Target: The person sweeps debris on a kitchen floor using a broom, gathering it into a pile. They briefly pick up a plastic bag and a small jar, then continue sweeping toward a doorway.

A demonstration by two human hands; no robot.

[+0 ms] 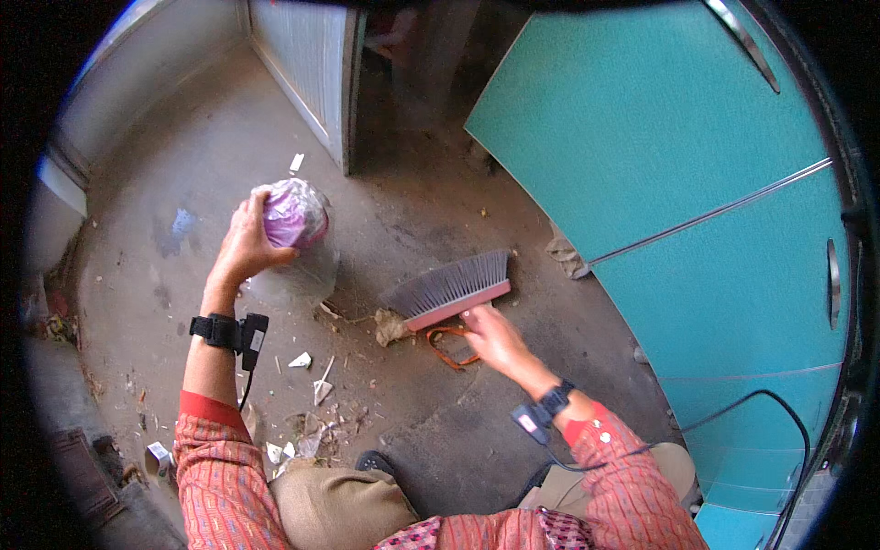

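Observation:
My left hand [244, 247] grips the top of a pale plastic-covered container [299, 216], which shows pink and purple under crinkled clear film. Its lower part looks translucent, and what is inside I cannot tell. Lower right of it, my right hand [498, 342] holds a broom head [457, 307] by the base of its handle. The broom has a pink block and long grey bristles, which point away from me. Just under the block lies an orange loop [450, 354] on the floor. A crumpled beige scrap [390, 327] touches or nearly touches the block's left end.
Scraps of paper and litter [320, 433] are strewn over the concrete floor [371, 392] near my knees. A teal cabinet [660, 192] with metal handles fills the right side. Ahead stands a pale door [302, 69]. A black cable [770, 395] runs from my right wrist past the cabinet.

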